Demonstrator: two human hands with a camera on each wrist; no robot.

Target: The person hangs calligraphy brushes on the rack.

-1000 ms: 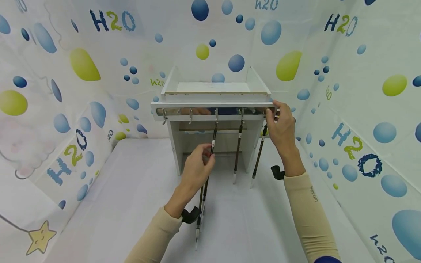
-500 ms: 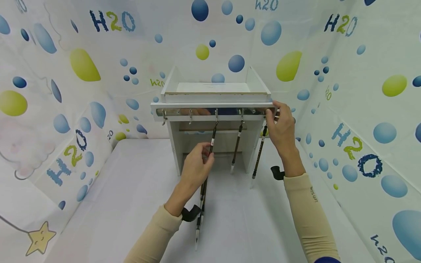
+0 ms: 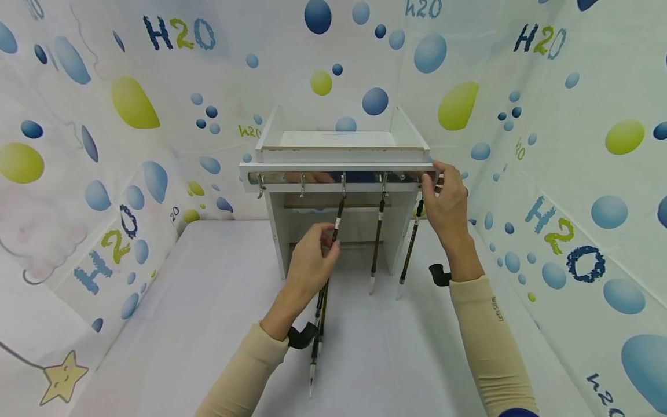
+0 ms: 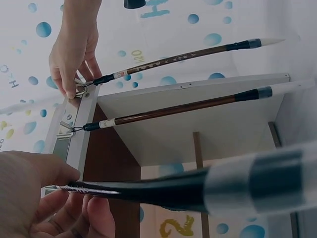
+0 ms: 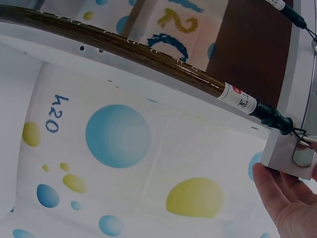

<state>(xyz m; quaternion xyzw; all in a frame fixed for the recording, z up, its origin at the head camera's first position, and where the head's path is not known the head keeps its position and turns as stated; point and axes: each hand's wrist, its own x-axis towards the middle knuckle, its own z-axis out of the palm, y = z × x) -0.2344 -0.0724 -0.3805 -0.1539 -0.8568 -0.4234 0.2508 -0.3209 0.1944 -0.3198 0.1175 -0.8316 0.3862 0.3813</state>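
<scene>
A white rack (image 3: 277, 249) carries a rail (image 3: 323, 167) with metal hooks along its front. My left hand (image 3: 311, 255) pinches the dark handle of a calligraphy brush (image 3: 339, 217) at the middle hook; the left wrist view shows its shaft (image 4: 148, 192) between thumb and fingers. Below that hand, more dark brush lengths (image 3: 314, 350) with a pale tip overlap; how many is hard to tell. My right hand (image 3: 449, 202) grips the rail's right end, beside another hanging brush (image 3: 411, 246). Between the hands hangs a brown brush (image 3: 377, 240) from its own hook.
Two hooks on the left, including the end hook (image 3: 260, 185), bear nothing. An open tray-like top (image 3: 339, 139) sits above the rail. White cloth (image 3: 219, 324) covers the surface below, and patterned sheets (image 3: 156, 116) enclose the back and sides.
The brush between my hands has swung a little left and back. My left hand has risen very slightly, and the lower brush lengths under it have shifted. My right hand stays on the rail.
</scene>
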